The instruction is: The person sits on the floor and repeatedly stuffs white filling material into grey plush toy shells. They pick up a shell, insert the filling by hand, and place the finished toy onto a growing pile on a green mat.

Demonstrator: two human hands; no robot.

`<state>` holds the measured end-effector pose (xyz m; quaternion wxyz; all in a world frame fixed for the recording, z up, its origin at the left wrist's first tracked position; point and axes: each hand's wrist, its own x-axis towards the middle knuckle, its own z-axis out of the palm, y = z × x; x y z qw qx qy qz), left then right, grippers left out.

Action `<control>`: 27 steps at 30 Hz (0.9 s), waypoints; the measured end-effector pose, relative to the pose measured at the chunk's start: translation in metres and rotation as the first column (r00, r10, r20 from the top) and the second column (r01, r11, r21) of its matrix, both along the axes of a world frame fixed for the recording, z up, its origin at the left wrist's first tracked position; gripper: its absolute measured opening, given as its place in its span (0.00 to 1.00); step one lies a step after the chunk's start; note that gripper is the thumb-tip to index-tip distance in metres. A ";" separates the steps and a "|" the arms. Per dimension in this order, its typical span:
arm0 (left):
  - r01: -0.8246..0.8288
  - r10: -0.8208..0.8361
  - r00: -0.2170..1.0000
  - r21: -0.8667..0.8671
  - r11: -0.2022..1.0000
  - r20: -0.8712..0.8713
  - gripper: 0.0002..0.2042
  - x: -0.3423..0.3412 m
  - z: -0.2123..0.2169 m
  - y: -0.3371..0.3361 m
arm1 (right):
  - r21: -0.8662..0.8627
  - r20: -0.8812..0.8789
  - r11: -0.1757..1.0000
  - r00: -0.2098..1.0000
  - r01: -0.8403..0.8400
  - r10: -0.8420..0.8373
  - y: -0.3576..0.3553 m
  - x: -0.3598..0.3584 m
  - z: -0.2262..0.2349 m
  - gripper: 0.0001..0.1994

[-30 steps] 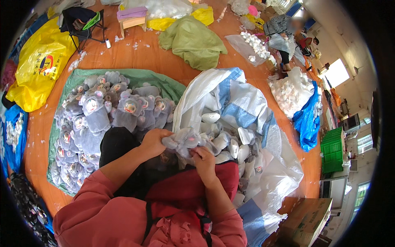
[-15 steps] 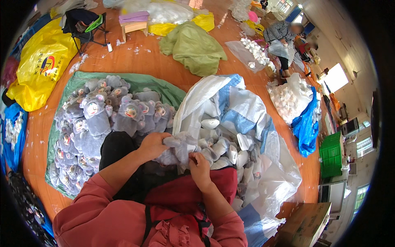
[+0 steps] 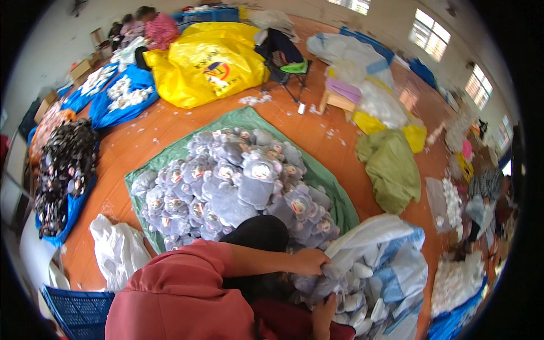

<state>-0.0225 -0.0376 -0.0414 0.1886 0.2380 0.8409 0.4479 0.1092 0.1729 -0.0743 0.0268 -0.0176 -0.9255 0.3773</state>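
Note:
Between my two hands is a grey plush piece (image 3: 329, 283), partly hidden by the fingers. My left hand (image 3: 310, 262) is closed on its upper edge. Lower down, my right hand (image 3: 324, 310) pinches its near side. Just beyond, an open white and blue woven sack (image 3: 405, 266) holds several grey and white plush pieces (image 3: 358, 277). To the left, a heap of grey plush toys (image 3: 226, 187) with round ears and pale faces lies on a green sheet (image 3: 334, 195).
Yellow sack (image 3: 209, 65), folding chair (image 3: 283, 62), wooden stool (image 3: 339, 96) and olive cloth (image 3: 391, 170) are at the back. Dark shiny items (image 3: 65, 170), a white bag (image 3: 117, 252) and a blue crate (image 3: 79, 310) stand left. Other people (image 3: 161, 28) sit at far left; another (image 3: 484, 190) is at right.
The view has swung left, so the heap and sack sit farther right and the left side of the room shows. Both hands still hold the grey plush piece.

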 end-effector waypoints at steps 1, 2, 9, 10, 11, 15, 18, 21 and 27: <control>-0.006 0.005 1.000 0.015 1.000 0.002 0.20 0.000 0.003 0.003 | 0.004 -0.011 1.000 1.000 0.009 -0.009 0.000 -0.003 0.001 0.14; -0.009 0.009 1.000 0.029 1.000 0.005 0.21 -0.003 0.007 0.004 | -0.157 -0.074 0.987 0.997 0.025 -0.037 0.002 -0.003 0.003 0.13; -0.039 0.012 0.994 0.250 0.968 0.108 0.23 -0.007 0.026 -0.001 | -0.250 0.153 0.947 0.974 0.201 -0.166 0.009 -0.006 0.053 0.22; -0.040 0.009 0.994 0.279 0.960 0.112 0.23 -0.008 0.024 0.000 | -0.223 0.135 0.954 0.976 0.199 -0.172 0.012 -0.007 0.050 0.22; -0.040 0.004 0.993 0.308 0.951 0.115 0.23 -0.009 0.022 0.001 | -0.199 0.120 0.960 0.977 0.198 -0.177 0.016 -0.008 0.045 0.21; -0.073 0.040 0.992 0.287 0.955 0.120 0.22 -0.008 0.024 0.002 | -0.128 0.092 0.980 0.986 0.150 -0.139 0.037 -0.008 0.020 0.21; -0.018 0.013 0.999 0.177 0.984 0.030 0.20 -0.008 0.026 0.001 | -0.113 0.110 0.985 0.987 0.130 -0.117 0.051 -0.002 -0.002 0.21; -0.046 0.056 0.996 0.151 0.988 -0.069 0.18 0.000 0.022 0.000 | -0.060 0.148 0.970 0.963 0.235 -0.225 -0.002 0.001 0.059 0.20; 0.046 -0.037 0.983 0.050 0.998 -0.179 0.18 0.001 0.015 0.006 | -0.022 0.149 1.000 0.989 0.019 -0.016 0.017 -0.004 0.040 0.17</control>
